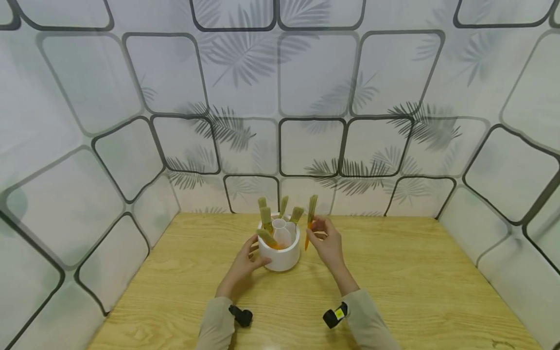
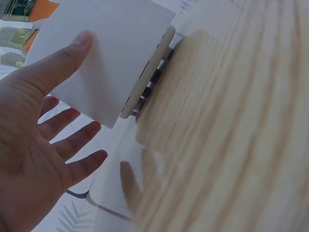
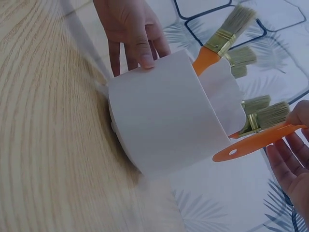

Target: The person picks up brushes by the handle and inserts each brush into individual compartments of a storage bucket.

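A round white holder (image 1: 279, 261) stands on the table, with several orange-handled paintbrushes (image 1: 266, 217) in it, bristles up. A white vase-shaped piece (image 1: 282, 235) rises in its middle. My left hand (image 1: 242, 266) rests against the holder's left side. In the left wrist view its thumb (image 2: 72, 54) lies straight on the white wall, the other fingers loosely spread beside it. My right hand (image 1: 329, 244) pinches another paintbrush (image 1: 312, 208) just right of the holder, bristles up. In the right wrist view its orange handle (image 3: 251, 144) hangs beside the rim, outside the holder.
The wooden table (image 1: 415, 282) reaches back to a pale curtain (image 1: 312, 73) printed with dark rounded squares and leaves, which also closes in both sides. A black wrist camera (image 1: 242, 316) sits at the left sleeve and another black camera (image 1: 335, 315) at the right.
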Tool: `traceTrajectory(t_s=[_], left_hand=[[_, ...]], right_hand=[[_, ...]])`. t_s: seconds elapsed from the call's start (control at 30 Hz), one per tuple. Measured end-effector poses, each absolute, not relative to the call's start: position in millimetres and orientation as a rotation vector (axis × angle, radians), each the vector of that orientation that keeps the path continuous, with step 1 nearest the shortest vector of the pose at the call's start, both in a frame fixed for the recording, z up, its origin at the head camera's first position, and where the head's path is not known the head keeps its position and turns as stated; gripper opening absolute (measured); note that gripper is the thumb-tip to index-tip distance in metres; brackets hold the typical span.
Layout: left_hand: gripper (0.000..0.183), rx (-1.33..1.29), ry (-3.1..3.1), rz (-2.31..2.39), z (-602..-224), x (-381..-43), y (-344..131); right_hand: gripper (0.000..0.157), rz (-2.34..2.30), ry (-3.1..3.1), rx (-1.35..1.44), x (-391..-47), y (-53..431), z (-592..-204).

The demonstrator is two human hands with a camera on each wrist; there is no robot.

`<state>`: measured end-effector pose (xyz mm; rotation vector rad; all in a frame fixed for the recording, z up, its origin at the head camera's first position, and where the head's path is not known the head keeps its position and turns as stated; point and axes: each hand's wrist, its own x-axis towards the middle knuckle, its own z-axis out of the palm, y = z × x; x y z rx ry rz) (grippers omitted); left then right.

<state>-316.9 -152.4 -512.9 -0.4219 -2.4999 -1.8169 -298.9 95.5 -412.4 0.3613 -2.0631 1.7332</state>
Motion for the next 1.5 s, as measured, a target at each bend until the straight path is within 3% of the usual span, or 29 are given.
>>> traceTrajectory(t_s=[1.5], left_hand=[[0.076,-0.415,-2.513,-1.768,-507,-314,-156]], right_hand=[[0.034,1.707,-2.030,0.473,-306,92,-400]])
